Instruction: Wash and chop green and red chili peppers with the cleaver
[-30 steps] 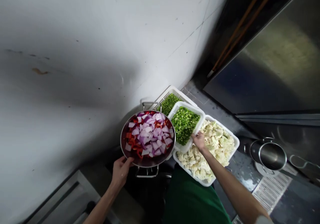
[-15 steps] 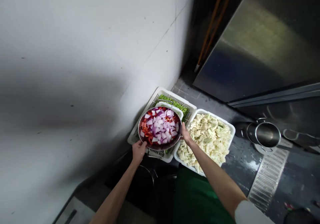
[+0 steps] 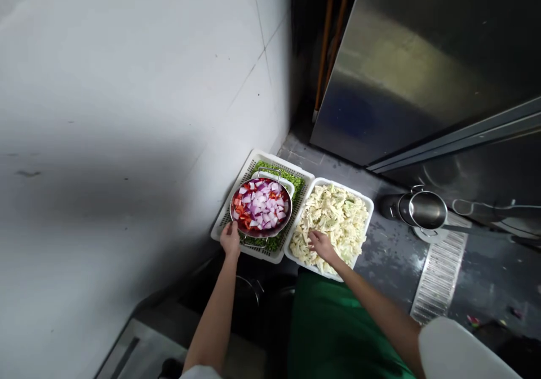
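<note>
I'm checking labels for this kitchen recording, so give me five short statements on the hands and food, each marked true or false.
1. The left hand is at the rim of the pan. True.
2. The right hand grips the pan. False: it is apart from it, by the cauliflower.
3. Purple onion pieces lie in the pan. True.
4. The cauliflower is in the metal pot. False: it lies in a white tray.
5. Chopped greens show in the perforated basket. True.

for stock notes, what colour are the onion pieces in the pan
Onion pieces: purple and white, seen in the head view.
</note>
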Motion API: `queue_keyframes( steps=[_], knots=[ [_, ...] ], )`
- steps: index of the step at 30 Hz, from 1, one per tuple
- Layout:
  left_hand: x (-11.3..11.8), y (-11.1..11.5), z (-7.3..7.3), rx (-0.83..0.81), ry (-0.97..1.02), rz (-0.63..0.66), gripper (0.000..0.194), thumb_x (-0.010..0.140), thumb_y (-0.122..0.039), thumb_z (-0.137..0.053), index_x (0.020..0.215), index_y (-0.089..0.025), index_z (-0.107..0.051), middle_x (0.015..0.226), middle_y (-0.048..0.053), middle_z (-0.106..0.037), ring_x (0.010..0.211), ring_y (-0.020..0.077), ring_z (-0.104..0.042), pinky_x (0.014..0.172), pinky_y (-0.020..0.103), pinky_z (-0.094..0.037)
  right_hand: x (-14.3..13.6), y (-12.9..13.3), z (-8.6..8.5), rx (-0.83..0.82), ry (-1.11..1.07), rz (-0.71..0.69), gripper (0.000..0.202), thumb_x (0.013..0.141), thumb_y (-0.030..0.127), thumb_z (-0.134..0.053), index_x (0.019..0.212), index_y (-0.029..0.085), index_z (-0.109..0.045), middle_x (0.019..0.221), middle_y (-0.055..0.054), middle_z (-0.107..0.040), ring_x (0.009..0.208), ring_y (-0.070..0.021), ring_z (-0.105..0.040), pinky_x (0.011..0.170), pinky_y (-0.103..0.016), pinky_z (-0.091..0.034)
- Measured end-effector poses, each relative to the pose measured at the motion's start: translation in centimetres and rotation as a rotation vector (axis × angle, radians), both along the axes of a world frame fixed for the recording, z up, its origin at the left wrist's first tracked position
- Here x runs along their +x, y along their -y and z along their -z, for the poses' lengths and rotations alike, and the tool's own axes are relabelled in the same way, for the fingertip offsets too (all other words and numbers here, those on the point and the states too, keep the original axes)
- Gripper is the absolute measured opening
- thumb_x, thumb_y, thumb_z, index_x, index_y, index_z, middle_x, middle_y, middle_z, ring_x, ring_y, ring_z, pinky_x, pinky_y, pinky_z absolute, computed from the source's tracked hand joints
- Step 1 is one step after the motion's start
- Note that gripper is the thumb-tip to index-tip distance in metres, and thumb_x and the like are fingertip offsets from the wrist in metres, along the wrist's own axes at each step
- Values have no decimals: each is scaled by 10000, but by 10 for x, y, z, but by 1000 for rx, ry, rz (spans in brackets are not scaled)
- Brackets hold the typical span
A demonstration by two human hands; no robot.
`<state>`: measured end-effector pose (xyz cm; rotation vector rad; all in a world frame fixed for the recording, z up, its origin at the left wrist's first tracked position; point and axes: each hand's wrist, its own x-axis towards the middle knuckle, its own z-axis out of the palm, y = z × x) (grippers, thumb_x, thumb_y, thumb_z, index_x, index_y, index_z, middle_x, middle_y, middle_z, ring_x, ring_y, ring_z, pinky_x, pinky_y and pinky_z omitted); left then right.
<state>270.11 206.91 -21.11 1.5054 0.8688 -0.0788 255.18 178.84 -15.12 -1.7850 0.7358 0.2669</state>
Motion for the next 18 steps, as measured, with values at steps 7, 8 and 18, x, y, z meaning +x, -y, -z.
queue_keyframes(
  steps=[7, 8, 18],
  knots=[
    [-36, 33, -56, -224, 64, -286, 112, 859, -274, -498, 824, -185, -555, 556, -67, -487, 460, 58, -462, 522, 172, -436, -130, 72, -55, -20, -124, -49, 378, 765, 569, -555, 669, 204, -551, 549, 13, -613, 507, -143, -602, 523, -260, -500],
    [-48, 44, -65, -278, 76, -276, 116, 853, -273, -517, 773, -191, -534, 511, -84, -425, 419, 50, -407, 504, 168, -415, -142, 82, -63, -43, -113, -98, 382, 774, 575, -540, 655, 211, -538, 513, 21, -596, 480, -144, -588, 516, -260, -487],
    [-293, 207, -143, -1031, 348, -669, 248, 903, -258, -513, 666, -185, -516, 456, -97, -177, 376, 66, -218, 443, 205, -241, -182, 184, -108, -230, -52, -817, 507, 691, 727, -480, 545, 243, -525, 454, -31, -596, 477, -213, -599, 531, -325, -480]
  ],
)
